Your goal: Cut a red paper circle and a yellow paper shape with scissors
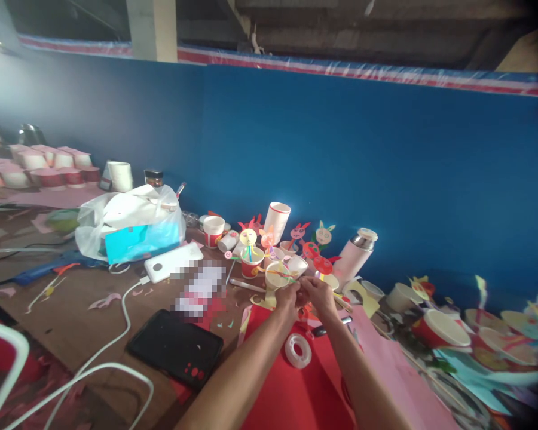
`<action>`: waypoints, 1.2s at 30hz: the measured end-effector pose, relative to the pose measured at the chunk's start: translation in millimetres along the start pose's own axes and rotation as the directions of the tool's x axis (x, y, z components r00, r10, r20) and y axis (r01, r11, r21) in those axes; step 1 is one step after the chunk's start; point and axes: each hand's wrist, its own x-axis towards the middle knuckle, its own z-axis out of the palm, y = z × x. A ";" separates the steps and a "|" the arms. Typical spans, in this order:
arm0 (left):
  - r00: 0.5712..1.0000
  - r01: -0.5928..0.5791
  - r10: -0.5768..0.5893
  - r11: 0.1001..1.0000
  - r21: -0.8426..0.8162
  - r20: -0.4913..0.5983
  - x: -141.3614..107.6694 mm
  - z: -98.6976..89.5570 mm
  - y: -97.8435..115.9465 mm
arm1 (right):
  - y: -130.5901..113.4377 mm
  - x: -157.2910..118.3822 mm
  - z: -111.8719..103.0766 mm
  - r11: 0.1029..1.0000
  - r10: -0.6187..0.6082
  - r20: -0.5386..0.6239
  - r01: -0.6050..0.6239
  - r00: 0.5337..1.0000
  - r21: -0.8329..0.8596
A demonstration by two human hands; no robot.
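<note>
My left hand and my right hand meet above the red paper, fingers pinched together close to each other. What they hold is small and mostly hidden by the fingers. Just beyond them stand several paper cups, among them a pale yellow cup and a red-and-white cup. Paper animal faces rise from the cups, such as a yellow face and a red face. A roll of clear tape lies on the red paper between my forearms, near a black marker.
Left of my arms lie a black phone, a white power bank with its cable, and a plastic bag. A pink thermos leans by the blue wall. More decorated cups crowd the right side.
</note>
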 end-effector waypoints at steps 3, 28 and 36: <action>1.000 -0.015 0.014 1.000 0.014 0.010 0.0 -0.7 2.7 | -3.4 -2.2 -1.5 0.998 -0.022 -0.003 0.022 1.000 0.065; 0.997 0.009 -0.006 0.999 -0.043 0.079 2.1 -6.1 3.3 | 3.5 3.1 4.3 0.998 -0.037 0.004 0.036 0.999 0.047; 0.997 0.035 -0.032 0.999 -0.038 0.070 -3.0 -5.6 6.1 | 1.1 1.1 3.1 0.994 -0.047 -0.023 0.049 0.999 0.102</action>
